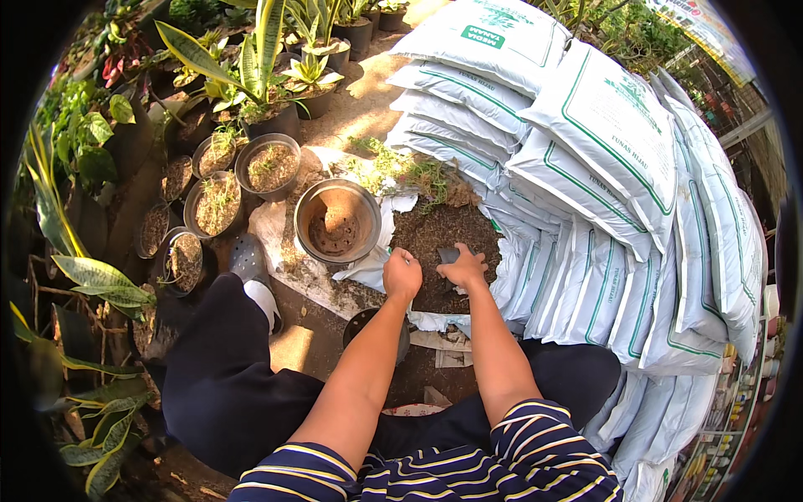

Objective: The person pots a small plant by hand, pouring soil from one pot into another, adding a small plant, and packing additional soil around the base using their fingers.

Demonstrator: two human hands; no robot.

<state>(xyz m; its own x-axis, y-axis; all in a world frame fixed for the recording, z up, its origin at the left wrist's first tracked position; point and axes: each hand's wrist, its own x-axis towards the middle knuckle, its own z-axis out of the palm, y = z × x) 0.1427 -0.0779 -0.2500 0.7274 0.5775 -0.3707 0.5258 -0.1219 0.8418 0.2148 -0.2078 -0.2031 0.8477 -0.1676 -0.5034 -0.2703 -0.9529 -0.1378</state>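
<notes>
My left hand (pixel 403 274) is curled into a fist at the left side of an opened sack, over dark potting mix (pixel 426 235); nothing shows in its fingers. In my right hand (pixel 464 268) is a dark grey scoop-like piece (pixel 448 255), partly hidden by the fingers and resting in the mix. The sack's torn white plastic edge (pixel 502 276) surrounds the mix. Left of my hands stands a black plastic pot (pixel 371 251), with a little brown soil (pixel 335 235) at its bottom. Another dark pot (pixel 356 327) sits below, partly covered by my left forearm.
Stacked white sacks (pixel 602 144) with green print rise on the right. Pulled plants with roots (pixel 433 179) lie beyond the open sack. Several soil-filled pots (pixel 268 166) and snake plants (pixel 254 69) crowd the left. My grey clog (pixel 249 257) is beside the pots.
</notes>
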